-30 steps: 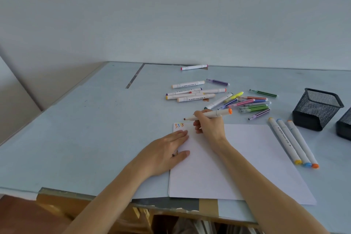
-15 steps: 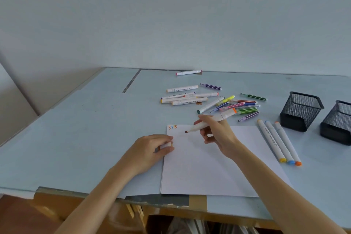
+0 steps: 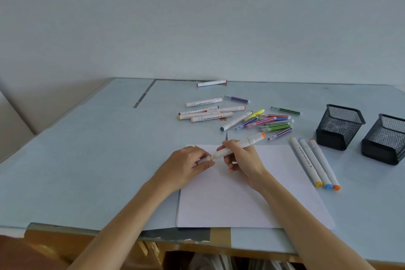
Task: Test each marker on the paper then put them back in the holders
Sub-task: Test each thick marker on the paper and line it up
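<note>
Right hand (image 3: 242, 161) grips a white-barrelled marker (image 3: 237, 146), fingers curled round the smooth cylindrical body; orange end cap points up and away toward the loose pile. Marker is tilted, its near end meeting the left hand (image 3: 186, 165) above the upper left part of the paper (image 3: 252, 199). Left hand's fingers curl round a small white cap (image 3: 203, 160) with a trace of orange; cap and marker tip appear to touch, though fingers hide the joint.

Paper: flat white rectangular sheet, matte, lying on a pale blue table (image 3: 87, 171) with a dull, slightly scuffed surface. Small coloured marks at the sheet's top left corner, mostly covered by the left hand.

Beyond the paper, a scatter of loose markers (image 3: 241, 114): thick white barrels with printed labels to the left, thinner striped coloured pens to the right, several touching or overlapping. One white marker lies apart near the wall.

Just beside the paper's right edge, three grey-white markers (image 3: 313, 163) lie parallel, touching, with yellow, blue and orange ends nearest.

Far right: two black wire-mesh holders (image 3: 339, 127), squarish, open-topped, upright, near each other.
</note>
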